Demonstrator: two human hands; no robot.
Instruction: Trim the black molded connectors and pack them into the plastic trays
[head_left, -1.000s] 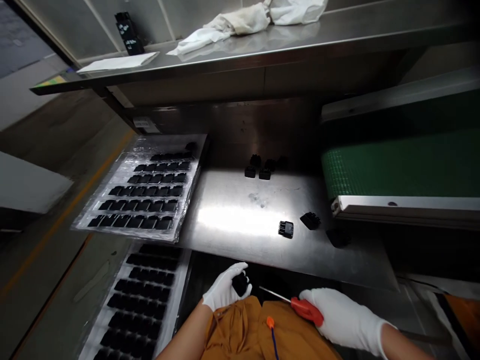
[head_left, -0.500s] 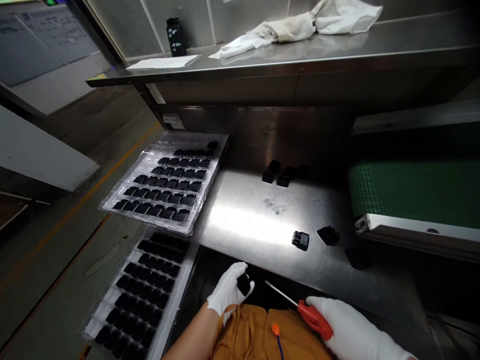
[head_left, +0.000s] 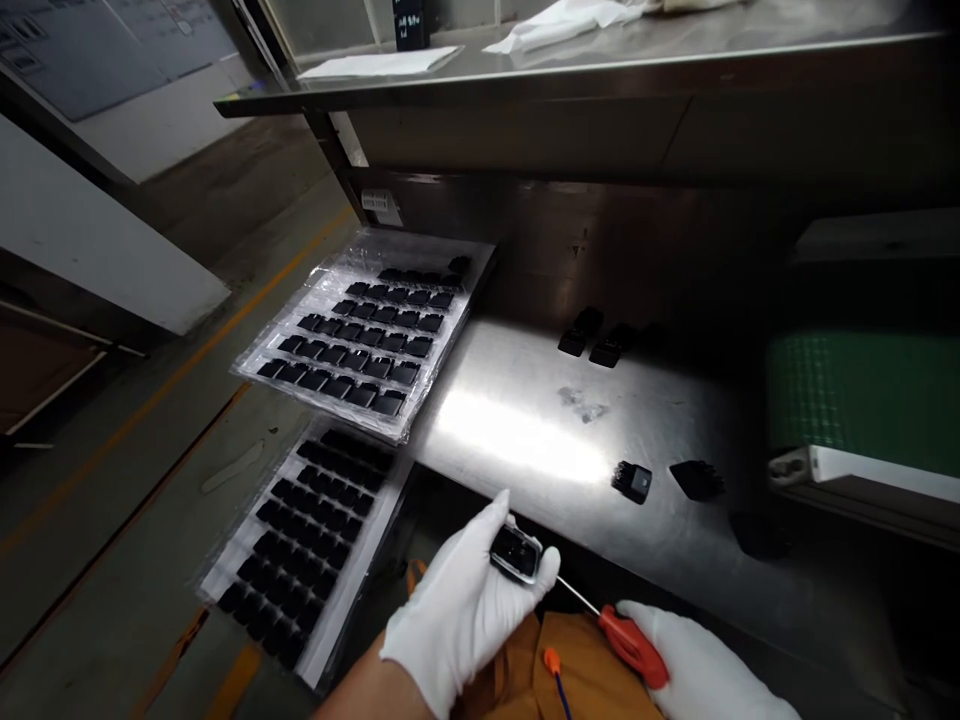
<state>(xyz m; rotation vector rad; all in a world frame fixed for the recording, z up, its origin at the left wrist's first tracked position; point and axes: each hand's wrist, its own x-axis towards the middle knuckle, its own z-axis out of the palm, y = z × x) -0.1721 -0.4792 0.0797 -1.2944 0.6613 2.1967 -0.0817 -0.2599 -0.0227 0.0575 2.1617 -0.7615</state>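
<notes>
My left hand (head_left: 469, 590), in a white glove, holds a small black rectangular part (head_left: 515, 553) between thumb and fingers, its hollow side facing up. In my gloved right hand (head_left: 694, 660) is a screwdriver (head_left: 634, 645) with a red handle. Its thin metal shaft points left and reaches close to the fingertips of my left hand; whether the tip touches anything is hidden. On the steel table beyond lie a black part with prongs (head_left: 632, 481) and another pronged black part (head_left: 697, 480).
Two plastic trays of black parts stand at left, an upper tray (head_left: 409, 425) and a lower tray (head_left: 330, 640). More black parts (head_left: 606, 347) lie farther back on the steel table (head_left: 510, 480). A green conveyor belt (head_left: 877, 390) is at right. A steel shelf (head_left: 600, 62) crosses above.
My left hand has risen with the black part and turned its hollow side up, near the screwdriver's shaft. The view has shifted, so the table and trays appear moved.
</notes>
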